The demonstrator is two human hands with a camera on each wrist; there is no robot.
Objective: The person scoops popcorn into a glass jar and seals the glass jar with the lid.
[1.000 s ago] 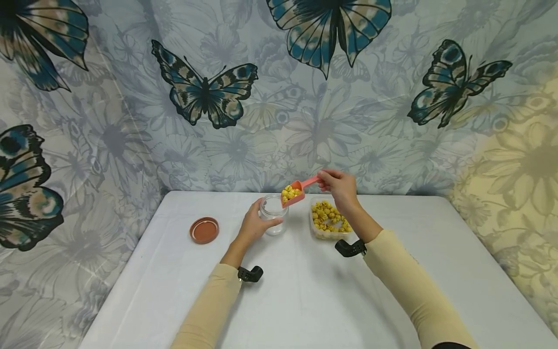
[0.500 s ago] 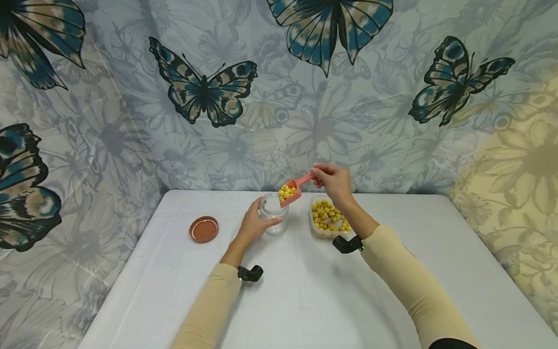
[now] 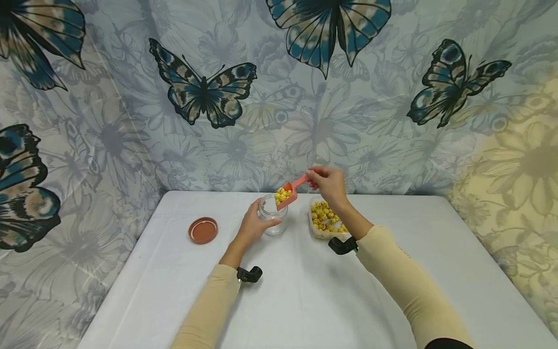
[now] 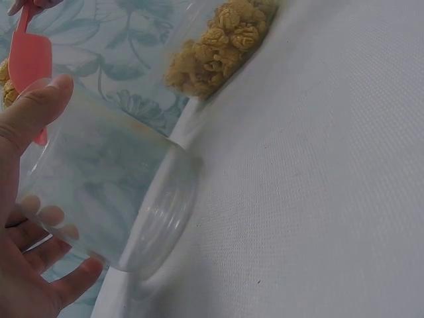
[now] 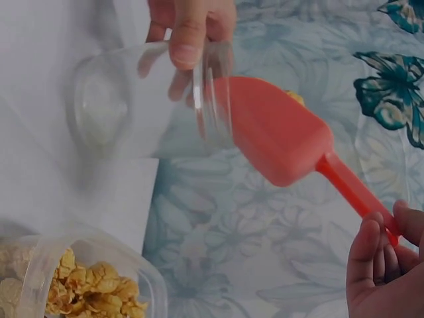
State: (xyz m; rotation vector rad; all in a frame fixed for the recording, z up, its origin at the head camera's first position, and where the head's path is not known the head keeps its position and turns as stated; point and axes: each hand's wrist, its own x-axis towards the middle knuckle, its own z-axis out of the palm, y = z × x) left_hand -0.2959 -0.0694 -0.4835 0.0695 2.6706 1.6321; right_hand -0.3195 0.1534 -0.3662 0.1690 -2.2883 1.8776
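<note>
My left hand grips a clear jar near its top, thumb on the near side and fingers curled round the far side. The jar stands on the white table with no popcorn visible inside. My right hand pinches the handle of a red scoop, heaped with yellow popcorn. The scoop tilts down to the left, its front lip at the jar's mouth. To the right, under my right forearm, a clear plastic tub holds more popcorn.
A brown round lid lies on the white table, left of the jar. Behind the table's back edge hangs a butterfly-patterned cloth. Black cameras are strapped to both wrists.
My right hand has moved left with the loaded scoop, bringing its lip from beside the jar to over the mouth. The left hand and jar stay in place.
</note>
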